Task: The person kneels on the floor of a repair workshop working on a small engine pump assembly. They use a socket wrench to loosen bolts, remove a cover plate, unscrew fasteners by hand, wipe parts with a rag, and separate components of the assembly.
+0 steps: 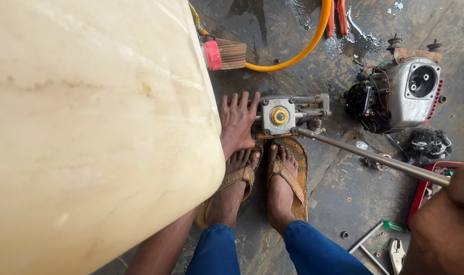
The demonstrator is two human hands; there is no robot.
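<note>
A large cream plastic tank (89, 132) fills the left half of the view, hiding the floor behind it and most of the left forearm. Right of it a small grey engine (413, 91) sits on the wet concrete floor (344, 193). The metal pump block (285, 116) lies just before the sandalled feet (265, 183). The left hand (237, 125) presses flat and open against the block's side. The right hand (448, 214), partly cut off, grips a long steel rod (369, 155) reaching the block. An orange hose (303, 48) curves behind.
</note>
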